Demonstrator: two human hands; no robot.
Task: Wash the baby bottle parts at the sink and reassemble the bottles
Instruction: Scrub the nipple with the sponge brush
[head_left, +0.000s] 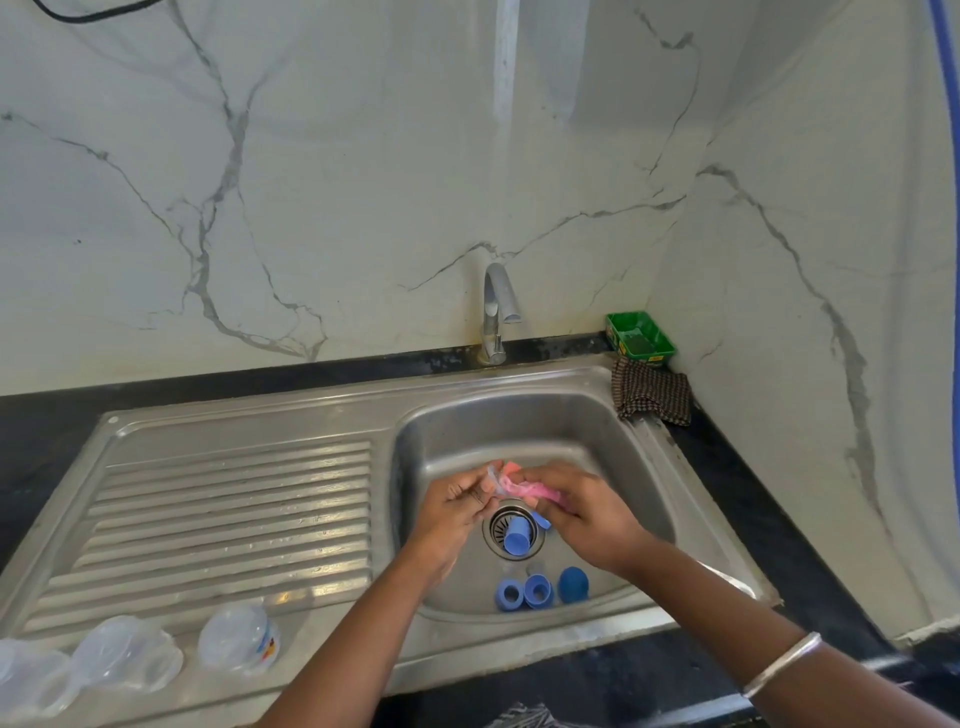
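A: What fills the frame, biggest first?

B: A white marble wall (363, 182) takes the whole upper half. Below it a steel sink (649, 467) sits in a dark counter, its ribbed drainboard (228, 509) at lower left and the basin at centre right. A tap (496, 312) stands at the basin's back edge, in the middle of the frame.

A: And the hands?

B: Both are over the basin, close together above the drain (513, 530). The left hand (457, 506) pinches a clear teat (496, 480); the right hand (582, 512) grips a pink sponge (530, 489) pressed against it.

A: The other bottle parts?

B: Three clear bottles (239, 642) lie on the drainboard at bottom left. A blue cap (517, 538) rests on the drain. Two blue rings (523, 592) and a dark blue cap (573, 584) lie at the basin's near wall, just beside one another.

A: Anything smaller?

B: A checked cloth (652, 397) and a green tray (640, 335) in the right corner, and a silver bangle (782, 662) on the right wrist at lower right.
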